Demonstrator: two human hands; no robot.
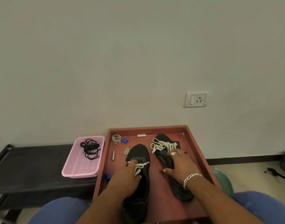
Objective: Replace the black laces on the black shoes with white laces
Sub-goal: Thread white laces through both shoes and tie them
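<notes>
Inside the red-brown tray (198,143) lie two black shoes, toes pointing toward the wall. The left shoe (139,152) sits near the tray's middle, matte black with a plain rounded toe; a white lace (139,166) crosses its tongue area in loose flat strands. The left hand (127,178) rests on top of this shoe, its fingers (132,163) curled over the lace, though whether they pinch it cannot be told. The right shoe (164,139) lies toward the tray's right wall, angled a little, with a white lace (161,145) threaded in rows and loose loops spilling off its left side. The right hand (181,165), wearing a ring and a chain bracelet, lies on this shoe with fingers (169,171) wrapped round its side, thumb pointing toward the tray's centre.

Just left of the tray, a pink mesh basket (77,165) on the dark desk (33,164) holds a tangled bundle of black laces (90,148). In the tray's far left corner sit a small tape roll (116,139) and a blue cap (124,140).
</notes>
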